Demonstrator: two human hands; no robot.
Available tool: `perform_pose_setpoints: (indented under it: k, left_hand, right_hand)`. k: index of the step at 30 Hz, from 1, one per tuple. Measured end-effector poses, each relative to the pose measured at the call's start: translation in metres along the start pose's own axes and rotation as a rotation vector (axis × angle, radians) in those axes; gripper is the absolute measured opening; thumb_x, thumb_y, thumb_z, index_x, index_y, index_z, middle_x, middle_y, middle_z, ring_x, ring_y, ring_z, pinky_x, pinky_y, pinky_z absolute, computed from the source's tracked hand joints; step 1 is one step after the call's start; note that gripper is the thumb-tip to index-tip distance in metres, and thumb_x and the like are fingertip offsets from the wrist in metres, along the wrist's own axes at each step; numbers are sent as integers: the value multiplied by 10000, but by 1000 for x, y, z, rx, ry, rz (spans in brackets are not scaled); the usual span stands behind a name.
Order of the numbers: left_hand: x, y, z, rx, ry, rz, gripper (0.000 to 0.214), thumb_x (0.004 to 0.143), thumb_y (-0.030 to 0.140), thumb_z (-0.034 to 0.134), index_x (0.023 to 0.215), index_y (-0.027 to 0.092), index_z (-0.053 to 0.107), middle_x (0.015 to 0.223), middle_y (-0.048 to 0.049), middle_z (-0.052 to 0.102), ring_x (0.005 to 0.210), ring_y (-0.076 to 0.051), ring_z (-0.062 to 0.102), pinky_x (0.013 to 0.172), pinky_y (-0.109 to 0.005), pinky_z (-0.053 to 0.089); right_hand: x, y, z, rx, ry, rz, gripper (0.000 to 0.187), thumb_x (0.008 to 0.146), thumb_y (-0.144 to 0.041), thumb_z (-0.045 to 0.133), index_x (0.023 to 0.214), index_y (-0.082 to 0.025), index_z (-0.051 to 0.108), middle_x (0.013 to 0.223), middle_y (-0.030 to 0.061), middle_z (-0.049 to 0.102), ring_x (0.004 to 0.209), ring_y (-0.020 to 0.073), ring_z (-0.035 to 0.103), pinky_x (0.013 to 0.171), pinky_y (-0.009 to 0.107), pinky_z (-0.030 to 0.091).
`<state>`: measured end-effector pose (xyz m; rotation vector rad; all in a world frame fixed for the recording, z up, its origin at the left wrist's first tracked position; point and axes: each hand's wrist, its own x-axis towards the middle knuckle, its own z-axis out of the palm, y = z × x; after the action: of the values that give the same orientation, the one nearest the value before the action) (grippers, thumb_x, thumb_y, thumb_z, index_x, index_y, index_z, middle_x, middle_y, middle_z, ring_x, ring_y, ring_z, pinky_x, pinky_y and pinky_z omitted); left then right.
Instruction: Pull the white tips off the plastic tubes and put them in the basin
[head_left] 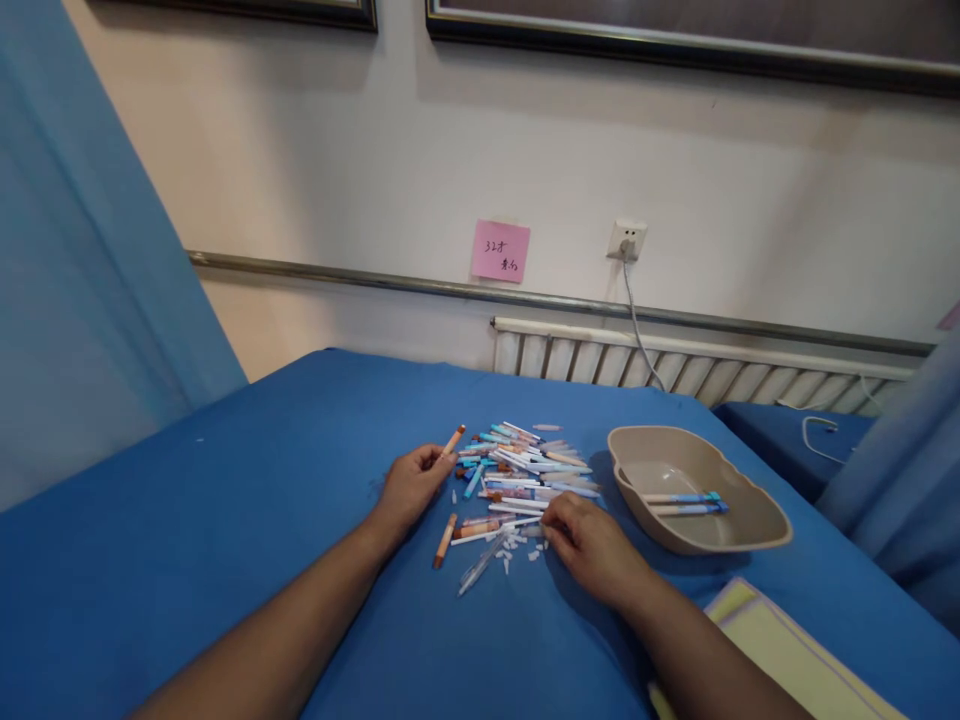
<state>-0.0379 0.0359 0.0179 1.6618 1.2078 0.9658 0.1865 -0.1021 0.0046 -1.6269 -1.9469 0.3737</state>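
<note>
Between the thumb and fingers of my left hand (412, 487) is an orange pen barrel with a brown end (452, 440), tilted up at the left edge of a pile of pen parts (525, 462). The pile mixes white sticks, clear and orange barrels and blue pieces. My right hand (596, 548) is closed, fingertips pinched at the pile's lower right; what they grip is hidden. Below the pile lie another orange barrel (445, 541), a clear pen (480, 567) and several tiny white pieces (513, 545).
A beige basin (705, 540) with two pens, orange and blue (681, 498), stands on the right of the blue cloth (315, 440). Yellow sheets (780, 640) lie near my right forearm. Behind are a radiator (585, 355), a rail (360, 278) and a plugged-in cord (632, 300).
</note>
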Motion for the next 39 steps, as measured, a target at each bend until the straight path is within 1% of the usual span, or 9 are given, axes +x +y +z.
perform_pose_setpoints:
  k: [4,10,16,21,25,29,33,36,39]
  left_hand:
    - [4,-7,-1,18,40,-12,383,658,521,586,704,141,584,449,81,432,413,-82,358,418,-188,244]
    - [6,-12,5,-10,-1,-6,381,681,492,552,784,131,619,660,1,630,414,-83,412,419,-204,320]
    - [15,-20,3,-2,74,-12,351,643,414,596,857,137,618,593,26,591,444,-105,460,433,-201,353]
    - [19,-23,2,-33,117,-13,352,670,403,549,887,132,607,706,-7,636,436,-92,459,432,-203,371]
    - [16,-23,4,-53,102,-12,308,658,392,559,822,138,617,627,14,613,420,-91,452,425,-197,365]
    - [15,-25,4,-73,100,-14,313,657,386,552,841,139,609,671,5,630,426,-89,464,432,-202,376]
    - [16,-30,3,-74,96,-14,274,672,366,545,813,141,611,629,16,605,429,-91,463,438,-201,377]
    - [18,-35,4,-63,95,-13,254,686,354,539,808,144,615,598,26,587,433,-96,470,440,-200,374]
    - [18,-38,5,-49,90,-8,252,694,342,527,821,145,618,599,26,591,441,-103,481,446,-203,374]
  right_hand:
    - [1,2,3,17,10,12,104,827,-169,509,895,-201,581,909,42,597,862,172,547,751,262,401]
    - [1,2,4,18,6,28,97,823,-172,511,884,-197,583,902,46,602,859,179,551,744,268,403]
    - [2,2,6,11,32,30,100,831,-170,501,883,-200,580,897,46,601,844,177,554,737,270,414]
    - [8,3,12,-18,119,28,157,851,-169,464,934,-205,592,931,50,619,883,177,563,780,282,421]
    - [36,-1,21,-91,128,34,237,861,-174,449,1027,-197,616,1008,69,640,967,189,564,855,294,409]
    - [77,-11,31,-269,-38,41,303,890,-180,405,1088,-214,631,1049,70,653,1012,176,570,868,264,392]
    - [107,-14,38,-337,-107,58,226,826,-188,515,984,-201,677,1007,83,671,940,194,605,802,267,411]
    - [118,-13,39,-363,-152,55,180,755,-200,600,911,-174,687,962,115,681,920,243,615,786,307,420]
    - [124,-15,37,-355,-181,64,152,733,-170,604,859,-167,688,924,131,689,907,263,622,794,334,422]
